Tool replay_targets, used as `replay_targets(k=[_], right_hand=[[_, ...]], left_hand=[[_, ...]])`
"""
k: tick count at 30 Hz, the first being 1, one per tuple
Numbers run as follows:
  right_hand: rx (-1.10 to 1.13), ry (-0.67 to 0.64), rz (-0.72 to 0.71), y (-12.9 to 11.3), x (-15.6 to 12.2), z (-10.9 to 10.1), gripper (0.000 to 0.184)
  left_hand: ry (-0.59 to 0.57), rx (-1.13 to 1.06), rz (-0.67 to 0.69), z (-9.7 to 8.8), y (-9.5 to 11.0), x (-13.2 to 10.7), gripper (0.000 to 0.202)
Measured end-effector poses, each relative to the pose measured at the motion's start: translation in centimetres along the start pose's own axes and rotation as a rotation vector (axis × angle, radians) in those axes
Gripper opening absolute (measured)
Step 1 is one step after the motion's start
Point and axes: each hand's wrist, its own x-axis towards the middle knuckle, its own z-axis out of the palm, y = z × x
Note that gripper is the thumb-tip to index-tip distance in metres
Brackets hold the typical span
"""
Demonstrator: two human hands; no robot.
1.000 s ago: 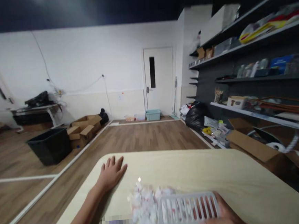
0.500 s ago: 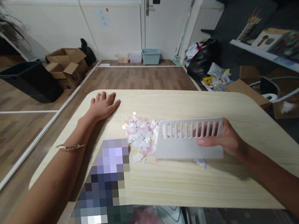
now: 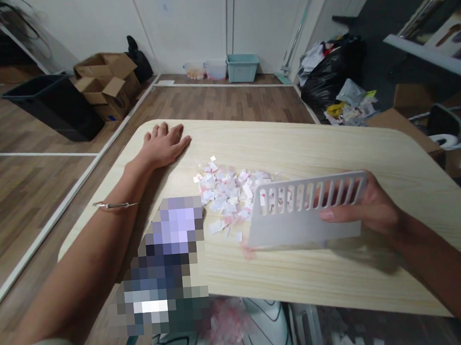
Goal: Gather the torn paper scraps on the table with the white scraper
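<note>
My left hand (image 3: 165, 144) lies flat on the far left part of the pale wooden table (image 3: 286, 272), fingers spread and holding nothing. In my right hand (image 3: 376, 203) is a white plastic panel (image 3: 294, 228) with a row of upright slots along its top. My thumb presses its near face, and the fingers show behind the slots. The panel stands tilted over the table, beside a pile of small white and pinkish paper scraps (image 3: 226, 189). It hides part of the pile. Whether its lower edge touches the tabletop, I cannot tell.
A pixelated patch (image 3: 175, 235) covers the table's near left. Below the near edge are a patterned pale cloth (image 3: 266, 324) with pink scraps and a clear container (image 3: 306, 326). Beyond stand a black bin (image 3: 56, 109), cardboard boxes (image 3: 108, 86), a teal tub (image 3: 243, 68) and black bags (image 3: 333, 79).
My right hand and the panel have moved right, and more scraps show beside the panel. My left hand stays flat on the table. The view has tilted downward.
</note>
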Motion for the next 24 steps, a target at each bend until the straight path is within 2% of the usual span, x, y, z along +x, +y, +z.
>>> replay_targets(k=[4,12,20,24], right_hand=[[0.040,0.071,0.060,-0.1,0.0,-0.5,0.013],[0.000,-0.006,-0.004,1.2,0.9,-1.5,0.019],[0.013,0.021,0.023,0.6,0.4,-1.0,0.013],[-0.035,0.099,0.024,0.6,0.5,-1.1,0.013]], left_hand=[[-0.001,-0.006,0.014,0.1,-0.2,0.0,0.085],[0.017,-0.046,0.022,0.4,-0.6,0.4,0.085],[0.007,-0.002,0.030,0.3,-0.4,0.3,0.087],[0.015,-0.041,0.039,0.4,-0.6,0.3,0.088]])
